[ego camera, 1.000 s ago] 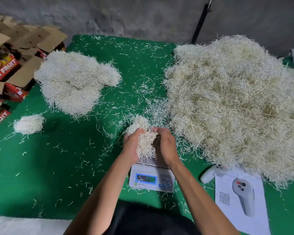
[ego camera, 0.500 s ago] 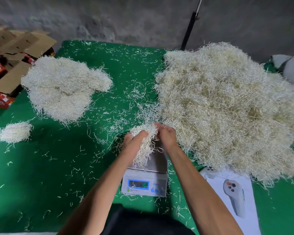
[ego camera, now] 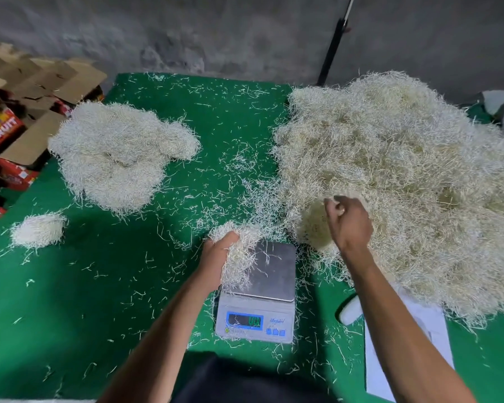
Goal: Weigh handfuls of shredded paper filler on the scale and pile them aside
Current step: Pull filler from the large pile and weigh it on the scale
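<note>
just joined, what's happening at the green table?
A person is weighing shredded paper filler. The left hand grips a handful at the left edge of the scale; the display is lit but unreadable. The right hand reaches into the big pile on the right, fingers curled and apparently pinching a few strands. A medium pile and a small clump sit on the left.

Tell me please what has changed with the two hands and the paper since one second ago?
The right hand let go of the handful and moved right, onto the big pile, where its curled fingers pinch some shreds. The left hand alone holds the handful at the left edge of the scale. The two piles at left lie as before.
</note>
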A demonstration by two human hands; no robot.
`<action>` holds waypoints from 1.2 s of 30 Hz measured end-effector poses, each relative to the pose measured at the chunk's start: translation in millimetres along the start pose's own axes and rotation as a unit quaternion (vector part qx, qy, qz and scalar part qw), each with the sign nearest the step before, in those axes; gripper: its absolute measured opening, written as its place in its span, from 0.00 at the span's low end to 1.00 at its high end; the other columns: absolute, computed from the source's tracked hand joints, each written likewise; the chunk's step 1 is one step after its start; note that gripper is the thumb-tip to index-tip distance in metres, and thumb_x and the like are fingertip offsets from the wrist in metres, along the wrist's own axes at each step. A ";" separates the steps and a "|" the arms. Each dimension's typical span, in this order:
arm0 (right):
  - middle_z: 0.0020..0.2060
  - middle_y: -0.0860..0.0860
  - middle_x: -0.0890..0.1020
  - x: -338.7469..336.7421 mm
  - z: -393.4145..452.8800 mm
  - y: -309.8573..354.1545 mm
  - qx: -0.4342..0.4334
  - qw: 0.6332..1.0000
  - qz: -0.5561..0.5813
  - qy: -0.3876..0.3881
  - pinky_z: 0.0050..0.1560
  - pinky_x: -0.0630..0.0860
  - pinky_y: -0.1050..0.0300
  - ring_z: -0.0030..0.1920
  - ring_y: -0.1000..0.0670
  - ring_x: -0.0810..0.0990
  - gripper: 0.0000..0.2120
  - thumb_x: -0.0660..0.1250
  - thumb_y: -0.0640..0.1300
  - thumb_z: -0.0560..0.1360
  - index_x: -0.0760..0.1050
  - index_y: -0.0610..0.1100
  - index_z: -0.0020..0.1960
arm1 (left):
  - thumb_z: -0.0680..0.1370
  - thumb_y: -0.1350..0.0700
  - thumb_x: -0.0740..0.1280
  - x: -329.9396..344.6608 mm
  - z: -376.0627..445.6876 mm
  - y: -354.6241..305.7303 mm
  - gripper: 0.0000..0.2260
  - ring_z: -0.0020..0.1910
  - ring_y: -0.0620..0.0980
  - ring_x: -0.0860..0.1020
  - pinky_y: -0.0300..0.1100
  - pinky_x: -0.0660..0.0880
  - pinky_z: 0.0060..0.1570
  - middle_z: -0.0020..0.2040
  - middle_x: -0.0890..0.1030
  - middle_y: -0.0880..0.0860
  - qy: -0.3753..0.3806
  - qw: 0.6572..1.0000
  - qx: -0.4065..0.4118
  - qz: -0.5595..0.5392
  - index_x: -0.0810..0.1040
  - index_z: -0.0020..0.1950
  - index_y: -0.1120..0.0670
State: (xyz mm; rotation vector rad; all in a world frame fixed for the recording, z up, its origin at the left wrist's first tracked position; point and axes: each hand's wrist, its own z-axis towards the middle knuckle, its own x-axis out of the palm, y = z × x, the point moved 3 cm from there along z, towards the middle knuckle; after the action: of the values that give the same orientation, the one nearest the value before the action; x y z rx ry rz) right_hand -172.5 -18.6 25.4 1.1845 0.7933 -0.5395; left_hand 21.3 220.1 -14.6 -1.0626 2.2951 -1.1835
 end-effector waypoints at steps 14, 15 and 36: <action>0.31 0.47 0.79 65.0 -43.2 36.9 0.162 0.887 0.348 0.256 0.32 0.76 0.59 0.27 0.50 0.75 0.14 0.67 0.51 0.81 0.79 0.39 0.49 | 0.73 0.46 0.74 32.6 0.5 4.4 0.47 0.75 0.61 0.63 0.60 0.64 0.68 0.81 0.55 0.57 0.034 0.999 -0.030 0.003 0.47 0.82 0.50; 0.32 0.46 0.79 65.2 -35.5 36.3 0.172 0.889 0.348 0.242 0.32 0.76 0.59 0.27 0.50 0.76 0.13 0.66 0.50 0.82 0.79 0.39 0.50 | 0.75 0.47 0.73 35.5 -0.1 4.2 0.46 0.77 0.60 0.60 0.61 0.62 0.71 0.82 0.52 0.57 0.035 0.999 -0.023 0.013 0.45 0.83 0.50; 0.36 0.45 0.77 46.7 9.7 24.3 0.233 0.819 0.469 0.233 0.33 0.69 0.56 0.31 0.51 0.72 0.12 0.57 0.40 0.86 0.78 0.36 0.55 | 0.73 0.38 0.73 32.9 -1.9 -16.2 0.49 0.78 0.58 0.59 0.55 0.63 0.73 0.81 0.55 0.56 0.023 0.989 0.019 0.143 0.47 0.82 0.54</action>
State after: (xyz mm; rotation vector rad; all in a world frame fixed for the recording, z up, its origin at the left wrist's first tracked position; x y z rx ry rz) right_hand -123.0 -19.0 5.1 2.0183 0.3741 0.4356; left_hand 6.0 190.4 0.6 -0.6696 2.3517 -1.1391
